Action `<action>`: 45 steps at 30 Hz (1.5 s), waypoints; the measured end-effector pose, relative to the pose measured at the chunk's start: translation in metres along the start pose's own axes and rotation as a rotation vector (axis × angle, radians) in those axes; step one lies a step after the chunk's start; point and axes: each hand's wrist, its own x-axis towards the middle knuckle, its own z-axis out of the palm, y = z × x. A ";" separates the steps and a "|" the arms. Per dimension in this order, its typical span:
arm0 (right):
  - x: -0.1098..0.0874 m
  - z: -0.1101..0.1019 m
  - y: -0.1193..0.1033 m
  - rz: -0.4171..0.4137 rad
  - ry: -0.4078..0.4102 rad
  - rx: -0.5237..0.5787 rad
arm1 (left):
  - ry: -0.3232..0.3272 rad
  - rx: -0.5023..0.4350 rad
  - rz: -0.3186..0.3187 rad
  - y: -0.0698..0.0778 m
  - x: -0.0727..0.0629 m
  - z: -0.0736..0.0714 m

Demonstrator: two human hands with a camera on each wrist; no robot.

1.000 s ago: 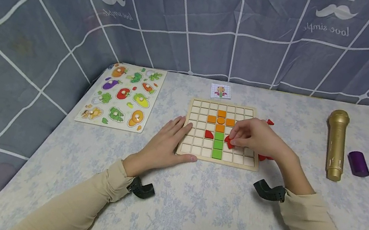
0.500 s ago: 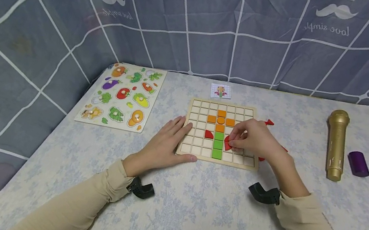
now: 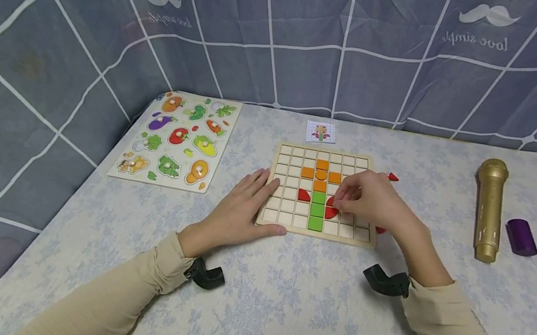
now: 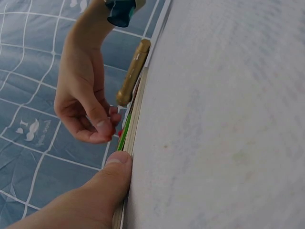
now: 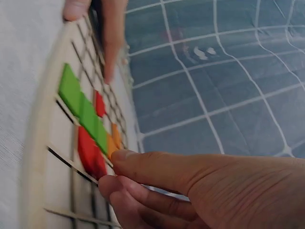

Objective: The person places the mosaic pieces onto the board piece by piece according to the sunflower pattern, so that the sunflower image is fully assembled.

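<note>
A wooden grid board [image 3: 271,219] lies in front of me, with a column of green square tiles [image 3: 317,211] below a cross of orange tiles [image 3: 319,186]. My left hand [image 3: 240,210] rests flat at its left edge, fingers straight and thumb along the near edge. My right hand [image 3: 373,195] pinches a red curved tile [image 3: 331,210] between thumb and index finger, just right of the green column. In the right wrist view, the red tile [image 5: 87,148] sits at the grid beside the green ones, fingertips partly covering it. Another red tile [image 3: 304,195] lies left of the column.
Loose red tiles [image 3: 392,177] lie right of the board, partly hidden by the right hand. A small pattern card [image 3: 321,133] is behind it. A vegetable puzzle board [image 3: 176,143] lies left; a gold microphone [image 3: 489,210] and purple cylinder [image 3: 521,237] are far right.
The red tile in my right hand has turned and now lines up beside the green column. The right wrist has dropped slightly toward me. My left hand keeps its place.
</note>
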 end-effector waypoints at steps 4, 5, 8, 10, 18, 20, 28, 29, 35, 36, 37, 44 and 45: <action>-0.007 -0.013 0.008 0.023 0.038 -0.035 | 0.004 -0.005 0.005 0.001 0.000 0.001; -0.010 -0.016 0.011 0.021 0.047 -0.049 | 0.004 -0.007 0.004 0.001 0.000 0.001; -0.019 -0.023 0.025 0.038 0.067 -0.080 | 0.000 -0.010 0.002 0.001 -0.001 0.000; -0.025 -0.026 0.034 0.045 0.073 -0.099 | -0.002 -0.009 -0.001 0.001 -0.001 -0.001; -0.043 -0.030 0.055 0.030 0.107 -0.130 | -0.013 -0.006 -0.008 0.001 -0.002 -0.002; -0.043 -0.027 0.058 0.023 0.118 -0.125 | -0.015 -0.004 -0.013 0.001 -0.002 -0.002; -0.036 -0.017 0.061 0.061 0.118 -0.086 | -0.005 0.001 -0.003 0.001 -0.002 -0.001; -0.036 -0.017 0.061 0.072 0.116 -0.073 | -0.004 0.000 -0.002 0.001 -0.001 -0.001; -0.036 -0.018 0.065 0.140 0.083 0.029 | -0.007 -0.004 -0.003 0.002 -0.001 -0.002; -0.036 -0.018 0.065 0.153 0.080 0.042 | -0.007 -0.004 -0.003 0.002 -0.001 -0.002; -0.036 -0.018 0.066 0.164 0.081 0.049 | -0.005 -0.004 -0.003 0.003 -0.001 -0.002; -0.037 -0.018 0.062 0.200 0.093 0.050 | -0.009 0.001 -0.008 0.002 -0.001 -0.002; -0.038 -0.018 0.061 0.198 0.097 0.048 | -0.012 0.001 -0.009 0.001 -0.001 -0.002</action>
